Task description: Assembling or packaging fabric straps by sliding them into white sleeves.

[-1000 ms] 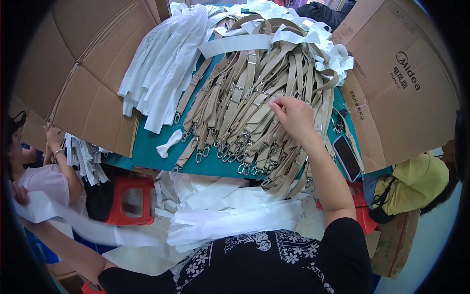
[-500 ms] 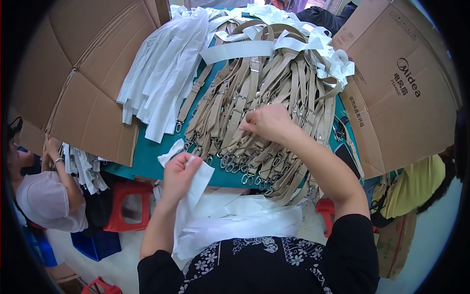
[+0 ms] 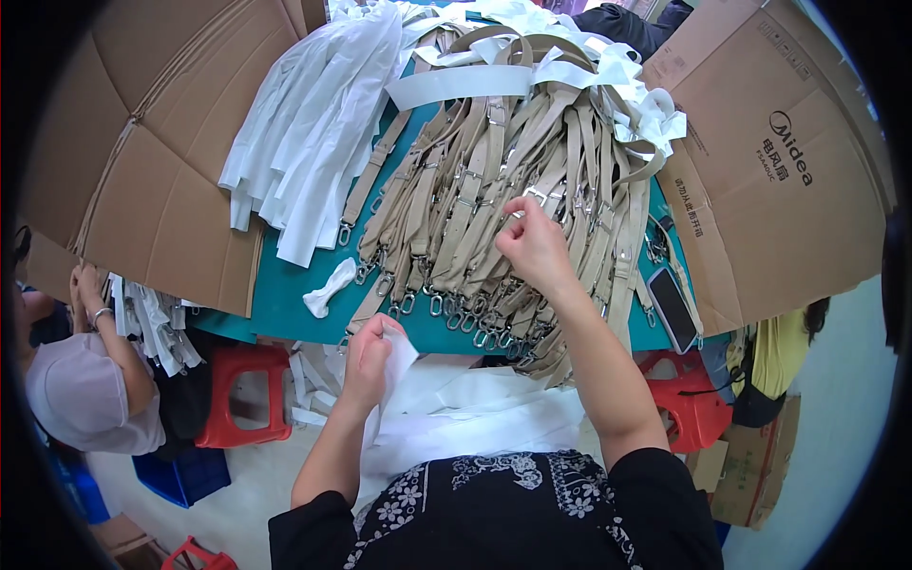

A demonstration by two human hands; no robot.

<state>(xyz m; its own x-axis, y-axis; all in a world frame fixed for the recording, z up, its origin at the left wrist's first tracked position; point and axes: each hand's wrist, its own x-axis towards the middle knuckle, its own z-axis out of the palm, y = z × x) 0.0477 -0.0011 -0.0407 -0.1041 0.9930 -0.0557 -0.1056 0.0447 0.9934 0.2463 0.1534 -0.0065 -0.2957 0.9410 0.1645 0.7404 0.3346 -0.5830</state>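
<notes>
Strap heap (image 3: 447, 218): beige, metal-clipped, spread on the green worktop (image 3: 285, 312); landmark for this entry. Many clip ends face the wearer, presumably for easy reach.

Left hand (image 3: 367, 369): just below the strap heap's lower left edge; grip pinching a white strip (image 3: 402, 354), a short end jutting rightward, apparently to leave that end free.

Right hand (image 3: 535, 245): above the strap heap, right of its middle; fingers curled in; whether the grip holds a strap cannot be told.

White strip bundle (image 3: 318, 133): left of the strap heap, laid lengthwise, likely against tangling.

Phone (image 3: 672, 310): right of the strap heap, seemingly out of the way.
</notes>
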